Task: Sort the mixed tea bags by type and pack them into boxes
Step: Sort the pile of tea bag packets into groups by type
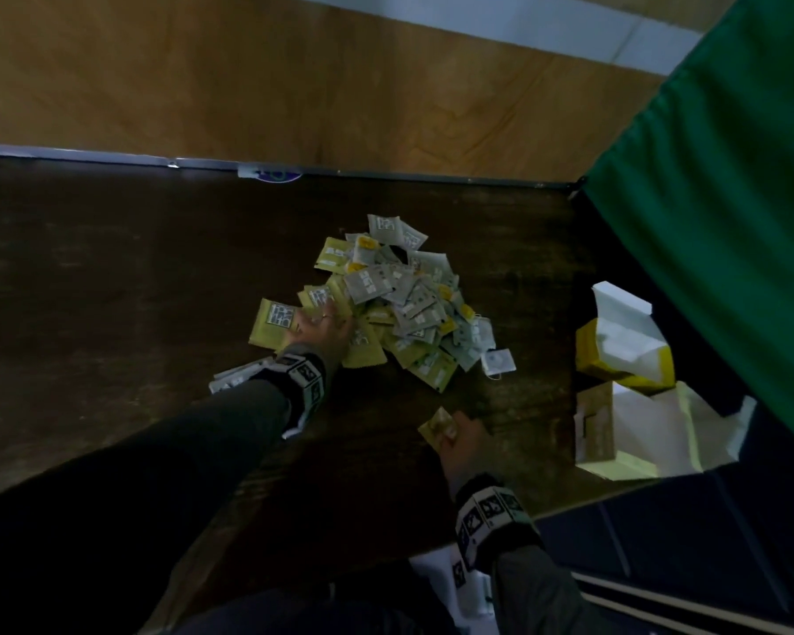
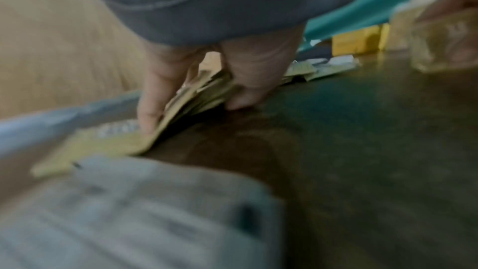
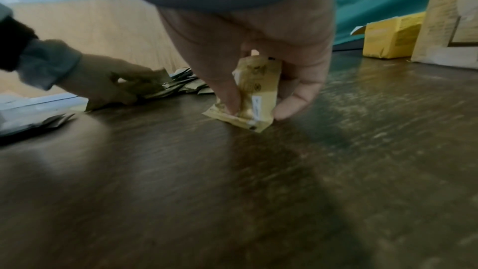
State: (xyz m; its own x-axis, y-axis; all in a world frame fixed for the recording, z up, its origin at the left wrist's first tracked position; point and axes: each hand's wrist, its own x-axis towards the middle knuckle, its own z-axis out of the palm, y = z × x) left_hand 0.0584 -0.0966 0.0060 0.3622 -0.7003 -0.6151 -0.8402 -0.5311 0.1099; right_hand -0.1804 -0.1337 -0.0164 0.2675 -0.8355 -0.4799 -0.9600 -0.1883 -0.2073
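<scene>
A mixed pile of tea bags (image 1: pixel 386 295), yellow-green and grey packets, lies mid-table. My left hand (image 1: pixel 324 330) reaches into its left side; in the left wrist view the left hand (image 2: pixel 196 114) has thumb and fingers closed around several yellow-green tea bags (image 2: pixel 204 87). Nearer to me, my right hand (image 1: pixel 459 440) pinches a small stack of yellow tea bags (image 1: pixel 438 426). In the right wrist view that stack of yellow tea bags (image 3: pixel 256 89) stands on edge on the table, held between the fingers and thumb of my right hand (image 3: pixel 258 113).
An open yellow box (image 1: pixel 624 355) and an open beige box (image 1: pixel 597 423) stand at the table's right edge, beside a green cloth (image 1: pixel 729 222). Sorted grey packets (image 1: pixel 234 380) lie by my left wrist. The dark wooden table (image 1: pixel 111 291) ends at a far metal edge.
</scene>
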